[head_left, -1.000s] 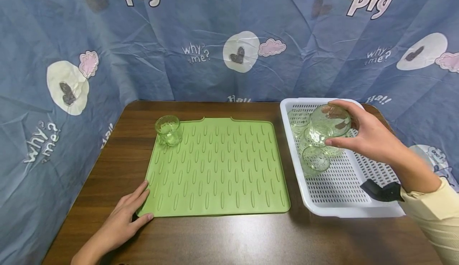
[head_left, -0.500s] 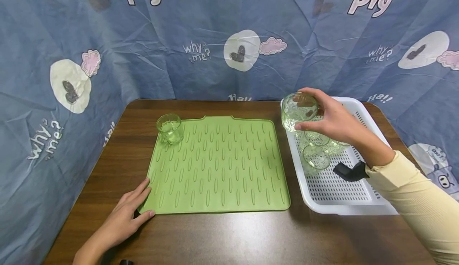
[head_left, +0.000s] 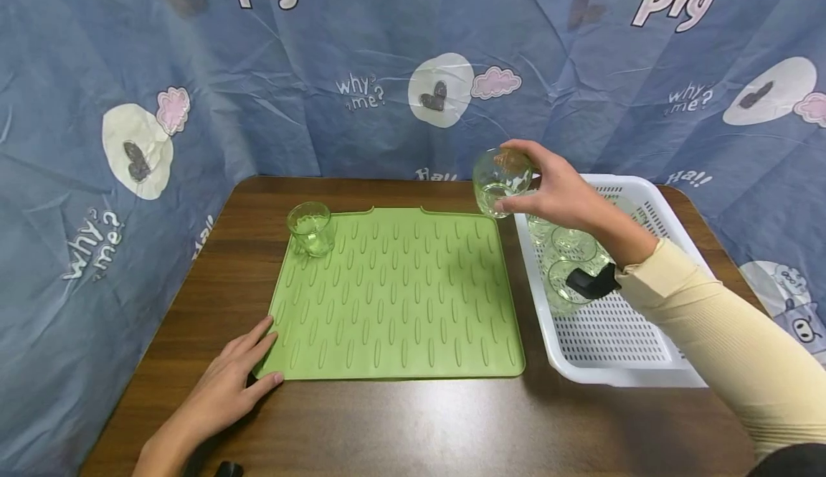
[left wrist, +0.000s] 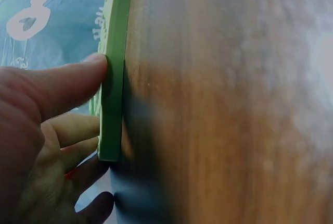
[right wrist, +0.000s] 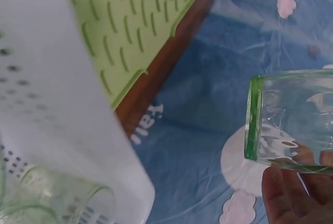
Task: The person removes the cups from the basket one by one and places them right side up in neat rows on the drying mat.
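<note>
Since it is the biggest thing, blue cloth (head_left: pixel 387 147): it hangs behind all the rest, a bit crinkly.
Brown table (head_left: pixel 400 427): it holds up the mat and the basket.
Green mat (head_left: pixel 400 298): it lies flat and has lots of long little bumps.
White basket (head_left: pixel 609 337): it sits just beside the mat, on my right.
Right hand (head_left: pixel 555 190): it pinches the held glass (head_left: pixel 489 184). A second ago it was over the basket, and now it is past the edge.
Left hand (head_left: pixel 222 387): it stayed by the mat's near left corner. My loose fingers touch the mat and grab nothing.
Held glass: it is up in the air by the mat's far right corner. I think that means the carrying is partly done and the putting down is not.
Glass on the mat (head_left: pixel 312 229): it stands at the far left corner and did not move.
Glasses in the basket (head_left: pixel 573 245): some are close together; my sleeve (head_left: pixel 697 326) and hand hide part, so I can't count them.
</note>
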### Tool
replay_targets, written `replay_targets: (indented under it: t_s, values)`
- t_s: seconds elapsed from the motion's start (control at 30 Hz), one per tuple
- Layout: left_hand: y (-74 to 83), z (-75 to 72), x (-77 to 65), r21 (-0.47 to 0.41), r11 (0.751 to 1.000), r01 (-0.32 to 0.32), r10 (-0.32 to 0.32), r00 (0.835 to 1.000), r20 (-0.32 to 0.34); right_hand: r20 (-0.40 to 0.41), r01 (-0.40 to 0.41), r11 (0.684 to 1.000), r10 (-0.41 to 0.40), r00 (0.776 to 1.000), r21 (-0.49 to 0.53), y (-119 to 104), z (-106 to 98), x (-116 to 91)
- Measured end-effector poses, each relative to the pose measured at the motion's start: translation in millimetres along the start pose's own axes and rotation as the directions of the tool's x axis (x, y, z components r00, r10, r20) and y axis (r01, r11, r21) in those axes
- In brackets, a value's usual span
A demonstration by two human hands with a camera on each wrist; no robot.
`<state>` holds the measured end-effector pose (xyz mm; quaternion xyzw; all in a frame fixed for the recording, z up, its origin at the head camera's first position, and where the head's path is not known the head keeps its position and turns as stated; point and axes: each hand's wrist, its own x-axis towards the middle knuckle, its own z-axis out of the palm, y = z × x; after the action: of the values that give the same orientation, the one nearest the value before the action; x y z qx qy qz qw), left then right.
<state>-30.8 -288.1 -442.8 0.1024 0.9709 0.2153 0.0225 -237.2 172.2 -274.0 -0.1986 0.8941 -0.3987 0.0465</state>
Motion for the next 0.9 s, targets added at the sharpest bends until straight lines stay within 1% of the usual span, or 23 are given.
replay_targets:
  t_s: [0.17,0.33,0.47,0.57,0.73,0.9]
  values:
    - [2.6,1.1,1.6,0.024,1.0,0.011,-0.011,1.0,0.003,0.014,0.032,0.999,-0.032,0.999,0.008,-8,12,18]
    - [3.6,1.3,1.8,0.047,0.999,0.027,-0.028,0.999,0.017,0.046,0.064,0.997,-0.066,0.997,0.049,-17,31,36]
    - [5.0,0.4,1.2,0.059,0.998,0.037,-0.038,0.999,0.027,0.051,0.079,0.995,-0.082,0.995,0.053,-25,46,48]
    - [6.4,-0.4,1.2,0.085,0.995,0.046,-0.05,0.998,0.045,0.048,0.092,0.995,-0.094,0.994,0.049,-31,57,56]
    - [6.9,0.5,2.2,0.108,0.993,0.054,-0.061,0.996,0.071,0.053,0.076,0.996,-0.079,0.995,0.052,-32,76,67]
    - [6.1,1.5,2.0,0.094,0.993,0.066,-0.073,0.994,0.077,0.077,0.05,0.997,-0.055,0.995,0.058,-30,98,75]
